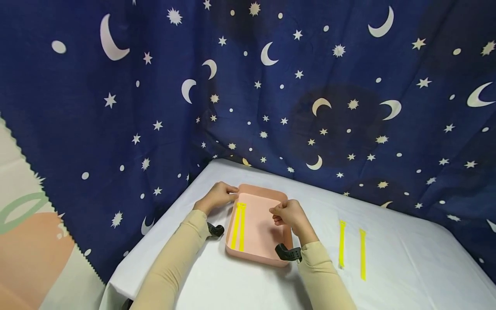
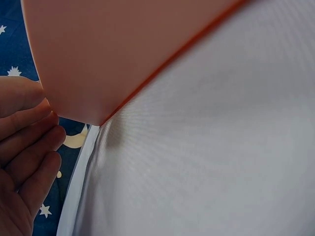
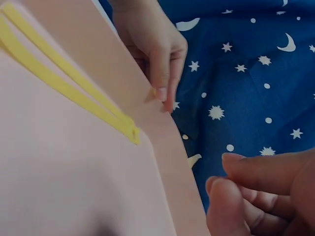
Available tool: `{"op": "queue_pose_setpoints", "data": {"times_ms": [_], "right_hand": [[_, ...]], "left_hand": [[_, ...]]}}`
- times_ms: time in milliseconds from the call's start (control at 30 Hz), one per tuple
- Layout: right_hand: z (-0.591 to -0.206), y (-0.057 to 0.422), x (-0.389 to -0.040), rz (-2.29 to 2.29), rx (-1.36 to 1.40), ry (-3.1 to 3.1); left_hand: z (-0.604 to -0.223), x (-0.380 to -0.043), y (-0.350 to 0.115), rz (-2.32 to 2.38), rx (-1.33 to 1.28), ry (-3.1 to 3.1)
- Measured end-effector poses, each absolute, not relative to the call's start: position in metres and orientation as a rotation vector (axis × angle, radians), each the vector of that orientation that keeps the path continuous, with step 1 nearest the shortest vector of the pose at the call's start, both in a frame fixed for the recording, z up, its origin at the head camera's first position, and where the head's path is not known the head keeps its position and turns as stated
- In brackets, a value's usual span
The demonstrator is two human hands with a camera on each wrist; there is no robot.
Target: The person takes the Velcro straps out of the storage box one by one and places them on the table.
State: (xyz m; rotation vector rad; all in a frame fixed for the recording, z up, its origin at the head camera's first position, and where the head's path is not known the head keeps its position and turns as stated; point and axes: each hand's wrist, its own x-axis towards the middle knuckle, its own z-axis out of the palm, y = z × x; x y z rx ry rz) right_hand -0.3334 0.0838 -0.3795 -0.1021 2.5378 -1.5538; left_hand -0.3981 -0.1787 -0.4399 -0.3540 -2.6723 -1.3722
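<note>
Our left hand (image 1: 218, 196) pinches the rim of the pink tray (image 1: 260, 228) at its far left corner. Our right hand (image 1: 288, 213), fingers loosely bent and holding nothing we can see, hovers over the right side. Two yellow strips (image 1: 242, 228) lie along the tray's left; two more (image 1: 342, 244) rest on our white desk (image 1: 407, 267).

Tray (image 1: 260, 232) on table (image 1: 209, 275), two strips (image 1: 242, 228) inside, two to its right

Behind the white-covered table (image 1: 407, 258) there hangs a navy moon-and-star curtain (image 1: 248, 114); at its left, a cream printed fabric (image 1: 36, 258).
</note>
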Motion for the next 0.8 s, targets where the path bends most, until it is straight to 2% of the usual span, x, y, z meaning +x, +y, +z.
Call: {"op": "queue_pose_setpoints", "data": {"times_ms": [433, 800], "right_hand": [[-0.403, 0.054, -0.329, -1.468, -0.174, 2.564], [-0.408, 0.035, -0.323, -1.465, -0.230, 2.489]], "left_hand": [[-0.440, -0.395, -0.178, -1.386, -0.340, -2.673], [-0.438, -0.396, -0.178, -1.384, -0.328, -2.681]]}}
